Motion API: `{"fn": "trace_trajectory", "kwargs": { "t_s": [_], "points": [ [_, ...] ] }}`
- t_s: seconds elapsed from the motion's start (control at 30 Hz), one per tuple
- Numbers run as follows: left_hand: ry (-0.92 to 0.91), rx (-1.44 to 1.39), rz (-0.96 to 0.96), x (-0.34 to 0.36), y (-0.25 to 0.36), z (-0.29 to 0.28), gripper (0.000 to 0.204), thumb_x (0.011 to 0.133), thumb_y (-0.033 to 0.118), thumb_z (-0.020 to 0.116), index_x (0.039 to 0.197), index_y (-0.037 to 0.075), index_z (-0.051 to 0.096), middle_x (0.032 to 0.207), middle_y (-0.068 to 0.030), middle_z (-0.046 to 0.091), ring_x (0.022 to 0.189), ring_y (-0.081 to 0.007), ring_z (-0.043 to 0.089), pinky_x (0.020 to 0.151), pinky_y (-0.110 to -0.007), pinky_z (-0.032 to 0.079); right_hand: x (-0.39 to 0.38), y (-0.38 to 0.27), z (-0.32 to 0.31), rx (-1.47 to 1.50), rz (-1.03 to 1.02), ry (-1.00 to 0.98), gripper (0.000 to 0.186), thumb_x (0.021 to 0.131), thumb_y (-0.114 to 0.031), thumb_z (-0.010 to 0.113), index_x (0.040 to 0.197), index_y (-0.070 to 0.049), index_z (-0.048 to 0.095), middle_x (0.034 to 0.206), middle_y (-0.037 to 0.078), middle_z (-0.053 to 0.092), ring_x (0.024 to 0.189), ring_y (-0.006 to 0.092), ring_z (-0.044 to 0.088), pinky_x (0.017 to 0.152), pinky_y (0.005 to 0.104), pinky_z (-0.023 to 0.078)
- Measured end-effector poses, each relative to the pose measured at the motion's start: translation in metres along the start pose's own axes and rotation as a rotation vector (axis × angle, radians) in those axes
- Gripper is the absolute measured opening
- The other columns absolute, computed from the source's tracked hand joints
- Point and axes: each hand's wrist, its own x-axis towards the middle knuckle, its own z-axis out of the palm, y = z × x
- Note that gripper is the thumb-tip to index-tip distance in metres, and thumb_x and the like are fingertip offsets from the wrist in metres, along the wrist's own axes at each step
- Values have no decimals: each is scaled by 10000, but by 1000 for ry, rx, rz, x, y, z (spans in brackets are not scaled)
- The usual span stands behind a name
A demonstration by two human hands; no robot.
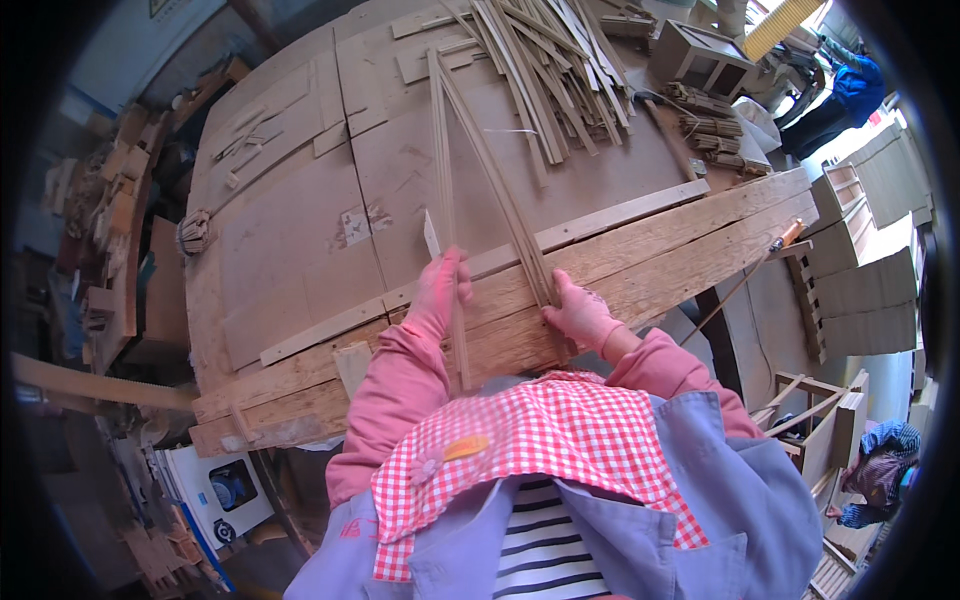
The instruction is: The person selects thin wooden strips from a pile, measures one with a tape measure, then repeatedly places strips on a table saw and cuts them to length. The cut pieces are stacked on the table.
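The right hand point(583, 312) grasps the right strips point(503, 190), thin and wooden, with thumb and fingers closed on them. The left hand point(438, 292) is at the left strips point(440, 130), with fingers curled; it is blurred, so I cannot tell whether it grips them. Both groups of strips meet at their far ends and spread toward the person, and their near ends pass over the beam point(650, 265). A pale pointed piece point(431, 232) shows just beyond the left hand; I cannot tell if it is held.

Both forearms come from the near side, in pink sleeves, with the hands well apart above the near edge.

The table point(290, 280) is wide and brownish, with a dark seam running from near to far. A batten point(620, 220) lies along the beam, below the strips. A pile point(555, 80) of loose strips covers the far right part, and bundles point(715, 140) lie right of it. On the left edge is a round bundle point(195, 232).

In the room, a shelf point(120, 200) with wood pieces stands at left, and a white box point(215, 495) at near left. A person in blue point(845, 95) is at far right, and another person point(880, 475) at near right.
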Motion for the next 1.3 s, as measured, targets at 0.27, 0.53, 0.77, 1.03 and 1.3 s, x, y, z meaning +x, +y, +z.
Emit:
{"fn": "trace_trajectory", "kwargs": {
  "t_s": [0.27, 0.53, 0.77, 1.03, 1.3],
  "points": [
    [-13, 46, 3, 5, 19, 13, 426, 1015, 399, 603, 1200, 22, 534, 904, -37, 582, 693, -130, 571, 613, -297, 489, -6, 32, -38, 912, 129, -56, 327, 1009, -284, 538, 1222, -36, 550, 935, 148, 696, 768, 198, 691, 640, 345, 551],
    [34, -25, 3, 0, 15, 47, 460, 1010, 421, 598, 1203, 10, 526, 1080, -137, 665, 889, -262, 683, 803, -378, 589, -6, -60, 11, 378, -184, -259, 398, 1021, -393, 537, 1104, -4, 529, 869, 190, 701, 731, 274, 698, 626, 395, 544],
    [46, 152, -54, 3, 9, 34, 405, 991, 383, 630, 1142, 20, 529, 933, -101, 638, 700, -181, 628, 659, -366, 546, -16, -88, 1, -40, -418, -220, 508, 982, -462, 570, 1141, 20, 552, 942, 269, 702, 915, 455, 679, 800, 523, 530],
    [8, -15, 3, 8, 3, 25, 484, 964, 468, 654, 1145, 26, 581, 866, -48, 596, 648, -152, 588, 612, -326, 512, -6, -18, -23, -190, -352, 186, 548, 890, -408, 681, 1269, -35, 549, 966, 237, 692, 954, 402, 683, 864, 464, 533],
    [41, -156, -19, 11, 2, 41, 349, 1008, 357, 612, 1106, 33, 528, 917, -109, 636, 777, -229, 669, 691, -389, 596, -20, 4, -10, 816, -22, -236, 439, 1015, -213, 485, 1434, -85, 455, 886, 74, 664, 690, 181, 632, 648, 307, 530]
  ]
}}
